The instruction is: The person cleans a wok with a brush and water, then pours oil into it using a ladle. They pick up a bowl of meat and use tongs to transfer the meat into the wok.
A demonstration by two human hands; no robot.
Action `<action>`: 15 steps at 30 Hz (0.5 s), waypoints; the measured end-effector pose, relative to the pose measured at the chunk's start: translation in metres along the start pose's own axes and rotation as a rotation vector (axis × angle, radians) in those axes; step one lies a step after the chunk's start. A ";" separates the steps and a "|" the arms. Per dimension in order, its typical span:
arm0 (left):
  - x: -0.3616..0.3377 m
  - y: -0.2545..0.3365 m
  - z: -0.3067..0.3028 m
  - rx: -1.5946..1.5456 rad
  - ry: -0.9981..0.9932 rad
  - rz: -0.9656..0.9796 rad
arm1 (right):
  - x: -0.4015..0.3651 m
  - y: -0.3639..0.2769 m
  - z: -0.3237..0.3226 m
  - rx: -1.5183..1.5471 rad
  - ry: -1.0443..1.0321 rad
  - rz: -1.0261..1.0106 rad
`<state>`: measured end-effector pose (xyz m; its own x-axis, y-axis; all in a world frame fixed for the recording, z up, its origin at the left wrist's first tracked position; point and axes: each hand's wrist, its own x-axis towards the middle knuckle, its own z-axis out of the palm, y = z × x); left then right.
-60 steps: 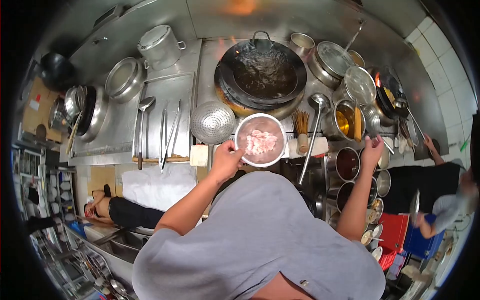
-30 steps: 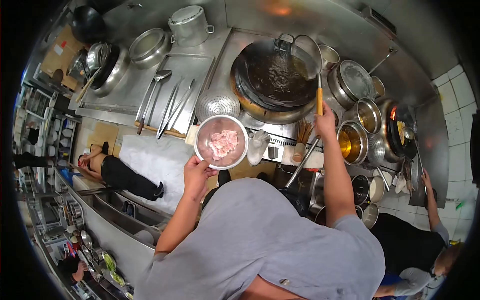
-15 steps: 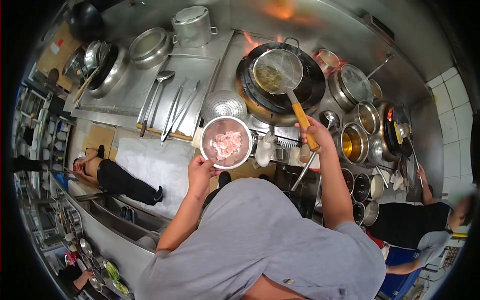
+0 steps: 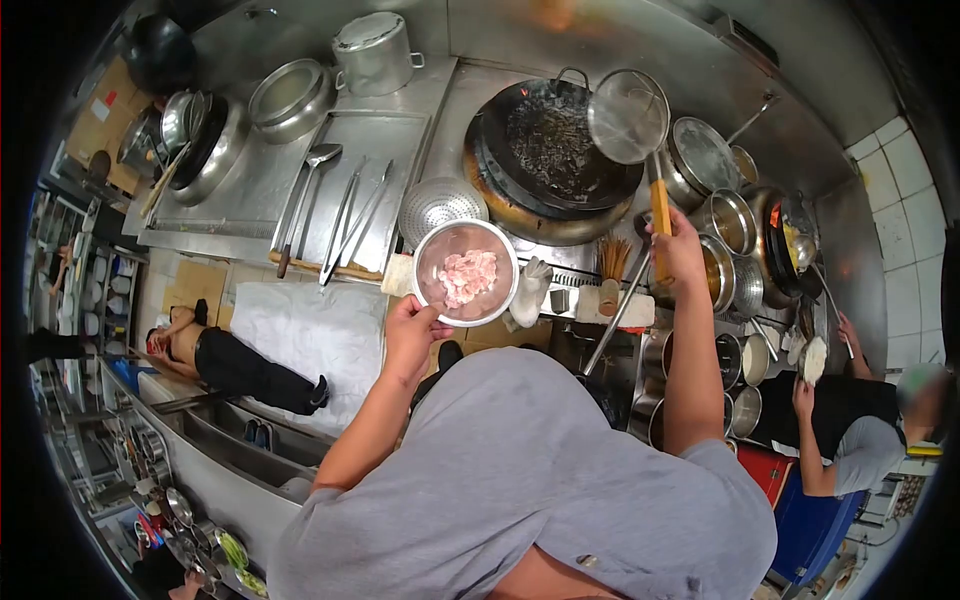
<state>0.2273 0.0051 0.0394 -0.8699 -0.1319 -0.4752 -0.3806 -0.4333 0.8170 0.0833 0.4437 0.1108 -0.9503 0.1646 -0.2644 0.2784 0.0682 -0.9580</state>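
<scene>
My left hand (image 4: 412,338) grips the rim of a metal bowl (image 4: 424,298), thumb over the edge. Pale pink pieces of raw meat (image 4: 467,276) lie inside it. In my right hand (image 4: 683,252) is the wooden handle (image 4: 660,205) of a mesh strainer (image 4: 628,117), its round mesh held up over the wok's right edge. The black wok (image 4: 610,175) sits on the burner, with dark, glistening liquid (image 4: 552,138) in it. A perforated skimmer (image 4: 432,203) lies just behind the bowl.
Tongs (image 4: 345,222) and a long-handled ladle (image 4: 300,205) rest on the steel counter at left. Lidded pots (image 4: 708,155) stand right of the wok. A bamboo brush (image 4: 614,262) is on the front ledge. At far right a co-worker (image 4: 840,420) works at another wok.
The strainer has swung right, from over the wok's middle to its right edge. The bowl has shifted slightly right and up. The co-worker's other hand has risen holding something pale and round.
</scene>
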 end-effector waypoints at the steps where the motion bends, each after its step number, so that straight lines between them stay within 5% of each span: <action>1: 0.000 -0.001 0.001 -0.003 0.011 0.002 | 0.008 -0.002 -0.003 -0.160 0.088 -0.071; 7: -0.006 -0.003 0.004 -0.017 0.042 -0.008 | 0.059 0.022 -0.034 -0.498 0.228 -0.330; 9: -0.006 -0.006 0.003 -0.016 0.050 -0.014 | 0.044 0.017 -0.024 -0.385 0.175 -0.116; 15: -0.007 -0.009 0.005 -0.038 0.075 -0.015 | 0.009 0.036 0.006 -0.178 0.006 0.069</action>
<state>0.2352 0.0144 0.0366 -0.8378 -0.1908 -0.5116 -0.3801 -0.4688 0.7973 0.0835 0.4420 0.0733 -0.9273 0.1811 -0.3276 0.3637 0.2295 -0.9028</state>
